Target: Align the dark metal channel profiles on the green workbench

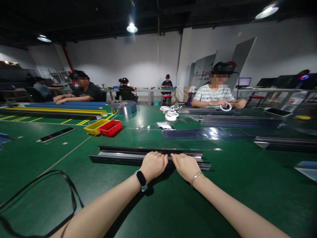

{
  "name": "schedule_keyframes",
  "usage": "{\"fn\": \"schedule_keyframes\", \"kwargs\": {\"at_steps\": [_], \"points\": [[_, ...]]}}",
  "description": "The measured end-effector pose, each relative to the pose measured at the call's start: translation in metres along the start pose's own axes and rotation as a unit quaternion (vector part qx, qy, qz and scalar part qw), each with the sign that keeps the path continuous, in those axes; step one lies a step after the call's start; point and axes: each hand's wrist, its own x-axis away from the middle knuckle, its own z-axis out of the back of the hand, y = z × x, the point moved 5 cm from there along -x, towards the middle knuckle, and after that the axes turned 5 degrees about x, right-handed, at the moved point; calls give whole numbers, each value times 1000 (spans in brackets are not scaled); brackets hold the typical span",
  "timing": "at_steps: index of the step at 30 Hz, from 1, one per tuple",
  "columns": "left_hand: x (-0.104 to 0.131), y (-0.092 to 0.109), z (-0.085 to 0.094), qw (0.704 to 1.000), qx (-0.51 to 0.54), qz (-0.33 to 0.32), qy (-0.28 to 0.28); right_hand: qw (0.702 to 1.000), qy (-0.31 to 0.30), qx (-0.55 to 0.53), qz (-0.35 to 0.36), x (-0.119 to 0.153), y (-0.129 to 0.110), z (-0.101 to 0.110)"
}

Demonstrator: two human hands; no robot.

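Observation:
A long black channel-shaped profile (119,159) lies crosswise on the green table in front of me, with a pale strip (109,154) along its inside. My left hand (153,164) is closed over the middle of the profile, thumb side toward the other hand. Just to its right, my right hand (184,165) grips the same profile with curled fingers. A small gap parts the two hands. The fingertips are hidden behind the knuckles and the profile's edge. Clear plastic strips (190,134) lie beyond the profile.
A yellow bin (95,127) and a red bin (110,128) stand beyond the profile, left of centre. A phone (57,135) lies farther left. White tape rolls (171,115) sit at the back. More dark profiles (284,144) lie right. A black cable (71,188) loops near my left arm. Co-workers sit opposite.

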Motion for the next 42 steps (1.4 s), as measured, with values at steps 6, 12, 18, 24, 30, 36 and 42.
{"fn": "schedule_keyframes", "kwargs": {"at_steps": [6, 12, 18, 24, 30, 36, 42], "points": [[0, -2, -3, 1000, 2, -3, -17, 999, -1, -15, 38, 0, -4, 1], [0, -3, -1, 1000, 9, 1, -28, 999, 5, -38, -17, -2, 0, -2], [3, 1, 4, 1000, 19, -6, -19, 999, 26, -31, -34, -1, 0, -4], [5, 2, 1, 999, 15, -14, -27, 1000, -21, 3, -18, -2, -1, -7], [5, 1, -3, 999, 11, -15, -34, 997, -60, 42, 35, -3, -2, -10], [1, -2, -6, 999, 2, -10, -36, 994, -94, 45, 24, -6, -1, -10], [0, -3, -8, 999, -18, 1, -31, 998, -38, 37, 30, -3, -1, -9]]}}
